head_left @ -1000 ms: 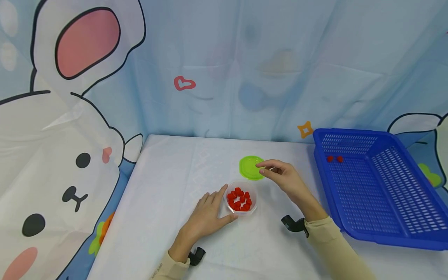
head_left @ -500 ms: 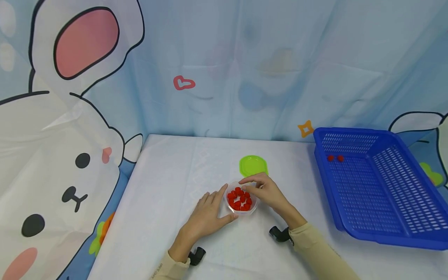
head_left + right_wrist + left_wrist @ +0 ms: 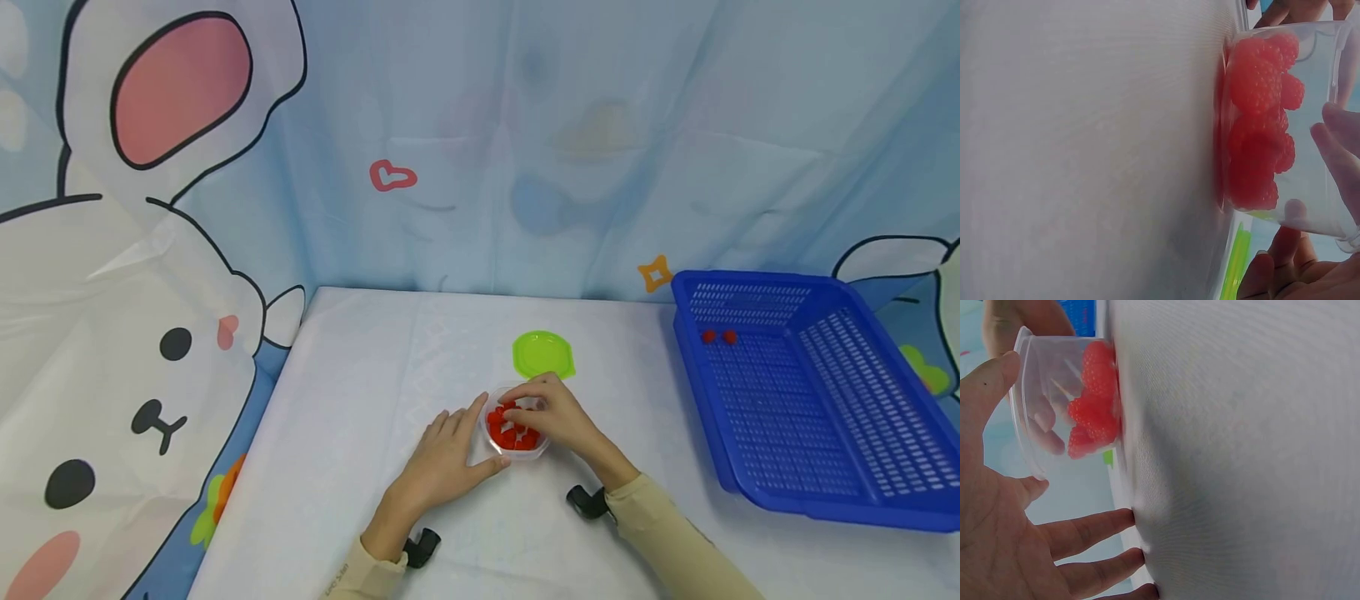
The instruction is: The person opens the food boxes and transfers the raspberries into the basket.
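A clear plastic cup (image 3: 517, 455) stands on the white cloth with several red raspberries (image 3: 1257, 125) in its bottom. At the cup's left side, my left hand (image 3: 447, 460) holds the rim between thumb and index finger, its other fingertips down on the cloth. My right hand (image 3: 561, 417) reaches in over the cup from the right. Its thumb and index finger dip below the rim, with a gap between the fingertips (image 3: 1322, 131) and the raspberries in the right wrist view. Nothing shows pinched between them.
Just behind the cup lies a bright green lid (image 3: 542, 353). A large blue mesh basket (image 3: 693, 417) stands at the right with two raspberries (image 3: 730, 337) in its far left corner. A printed curtain (image 3: 480, 208) hangs behind the table.
My right hand has come left and toward me from over the green lid, and its fingers have gone down into the cup. The left hand stays at the rim.
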The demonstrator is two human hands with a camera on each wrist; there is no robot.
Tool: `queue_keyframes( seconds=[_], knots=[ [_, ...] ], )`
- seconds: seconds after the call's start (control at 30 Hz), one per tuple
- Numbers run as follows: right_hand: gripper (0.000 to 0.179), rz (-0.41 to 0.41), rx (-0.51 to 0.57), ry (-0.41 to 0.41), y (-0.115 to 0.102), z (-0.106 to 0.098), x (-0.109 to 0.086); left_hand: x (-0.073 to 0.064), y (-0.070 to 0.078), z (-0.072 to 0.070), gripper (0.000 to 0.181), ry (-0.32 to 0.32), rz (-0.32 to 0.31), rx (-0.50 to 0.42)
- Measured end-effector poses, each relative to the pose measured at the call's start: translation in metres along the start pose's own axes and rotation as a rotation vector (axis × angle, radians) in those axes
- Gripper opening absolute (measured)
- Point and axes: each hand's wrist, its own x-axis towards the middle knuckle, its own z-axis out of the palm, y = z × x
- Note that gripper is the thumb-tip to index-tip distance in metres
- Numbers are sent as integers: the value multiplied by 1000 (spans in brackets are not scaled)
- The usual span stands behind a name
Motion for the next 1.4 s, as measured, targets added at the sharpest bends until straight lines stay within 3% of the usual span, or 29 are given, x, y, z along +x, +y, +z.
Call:
queue_keyframes(
  seconds=[0.3, 0.73, 1.13, 1.4],
  knots=[
    [20, 23, -149, -40, -2, 6, 4, -1, 2, -1, 94, -11, -13, -4],
    [20, 6, -334, 7, -15, 11, 3, 0, 1, 0, 94, 4, 2, 2],
    [15, 20, -279, 3, -14, 11, 1, -1, 0, 0, 94, 5, 5, 11],
    [15, -16, -248, 11, -8, 8, 0, 0, 0, 2, 95, 2, -8, 9]
  ],
)
